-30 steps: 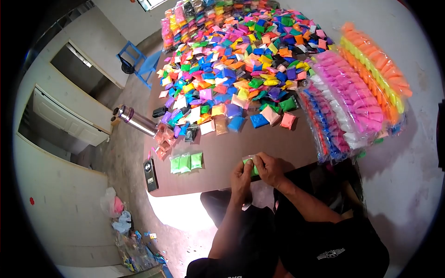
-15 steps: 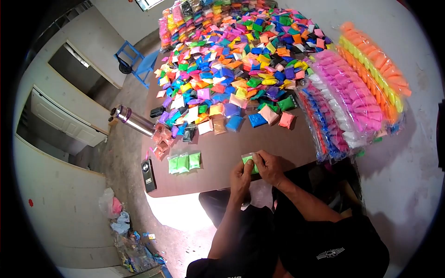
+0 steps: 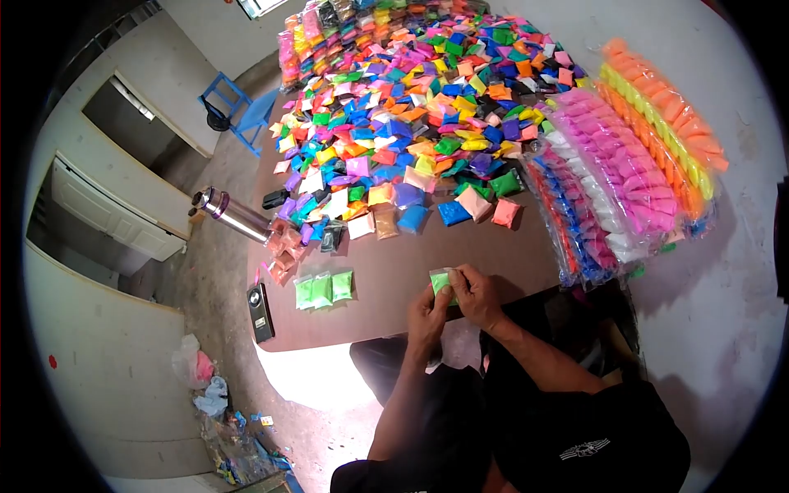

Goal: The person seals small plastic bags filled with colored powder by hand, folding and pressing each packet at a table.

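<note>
Near the front edge of the brown table (image 3: 378, 314), my left hand (image 3: 427, 319) and my right hand (image 3: 478, 297) pinch a small light green packet (image 3: 440, 280) between them. My fingers cover its lower part, while its upper edge shows above my left thumb. To the left, several light green packets (image 3: 322, 290) lie side by side on the table. Beyond my hands, a salmon packet (image 3: 506, 214), a blue packet (image 3: 452, 214) and a brown packet (image 3: 385, 223) lie at the near edge of a large pile of colourful packets (image 3: 411, 123).
Long clear bags of pink (image 3: 616, 156) and orange packets (image 3: 666, 107) are stacked at the right. At the left are a metal flask (image 3: 234, 215), reddish packets (image 3: 284, 246) and a black device (image 3: 260, 313). A blue chair (image 3: 251, 115) stands beyond the table's left side.
The view has shifted slightly, so the table's things appear a little further left. More of the green packet shows above my left thumb. Both hands keep their hold on it.
</note>
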A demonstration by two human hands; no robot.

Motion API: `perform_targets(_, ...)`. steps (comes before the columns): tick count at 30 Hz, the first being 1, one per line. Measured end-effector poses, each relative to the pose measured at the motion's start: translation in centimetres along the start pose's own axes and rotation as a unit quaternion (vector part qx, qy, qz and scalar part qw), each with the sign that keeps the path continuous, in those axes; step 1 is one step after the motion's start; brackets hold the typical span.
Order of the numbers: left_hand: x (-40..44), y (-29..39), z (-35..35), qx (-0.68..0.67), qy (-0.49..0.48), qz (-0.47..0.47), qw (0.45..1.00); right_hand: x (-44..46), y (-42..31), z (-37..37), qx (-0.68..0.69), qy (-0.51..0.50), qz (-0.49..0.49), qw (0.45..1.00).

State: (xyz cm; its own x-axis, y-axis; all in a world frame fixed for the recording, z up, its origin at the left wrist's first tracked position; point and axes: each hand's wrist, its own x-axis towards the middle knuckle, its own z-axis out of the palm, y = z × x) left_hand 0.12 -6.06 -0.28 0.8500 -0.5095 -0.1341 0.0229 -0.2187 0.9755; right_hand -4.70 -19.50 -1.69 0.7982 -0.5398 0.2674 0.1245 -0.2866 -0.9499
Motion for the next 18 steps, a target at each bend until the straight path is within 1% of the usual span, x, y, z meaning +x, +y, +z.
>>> perform_targets(1, -0.3, 0.5, 0.1, -0.049, -0.001, -0.005, 0.999, 0.0, -0.1, -0.1, -0.029, -0.005, -0.001, 1.0)
perform_targets(2, -0.4, 0.8, 0.2, -0.098, -0.003, -0.01, 0.995, 0.0, -0.1, -0.1, -0.031, -0.005, -0.001, 1.0)
perform_targets(3, -0.3, 0.6, 0.3, -0.099, -0.004, -0.011, 0.995, 0.1, -0.6, -0.2, -0.048, -0.015, 0.001, 0.999)
perform_targets(5, -0.2, 0.0, 0.3, -0.168, -0.007, -0.042, 0.985, 0.1, -0.9, -0.2, -0.067, -0.023, 0.005, 0.997)
perform_targets(8, 0.0, -0.5, 0.0, -0.136, -0.032, -0.039, 0.989, 0.1, -0.2, -0.3, -0.037, -0.026, 0.021, 0.999)
perform_targets(9, 0.1, -0.6, 0.0, -0.137, -0.034, -0.039, 0.989, 0.1, 0.3, -0.1, -0.017, -0.012, 0.017, 1.0)
perform_targets(11, 0.2, -1.0, 0.0, -0.066, -0.031, 0.013, 0.997, 0.0, 1.2, 0.0, 0.003, 0.002, 0.015, 1.0)
perform_targets(14, 0.0, -0.3, -0.2, -0.044, -0.023, -0.011, 0.999, 0.3, 0.4, 0.1, 0.036, 0.03, 0.015, 0.999)
perform_targets(15, 0.0, -0.2, -0.2, -0.044, -0.023, -0.011, 0.999, 0.3, 0.3, 0.2, 0.024, 0.028, 0.016, 0.999)
perform_targets(17, -0.2, -0.2, -0.1, -0.126, -0.02, -0.019, 0.992, 0.2, 0.3, 0.1, 0.012, 0.024, 0.019, 0.999)
perform_targets(18, -0.3, -0.2, -0.1, -0.126, -0.019, -0.02, 0.992, 0.3, 0.0, -0.1, -0.013, 0.014, 0.012, 1.0)
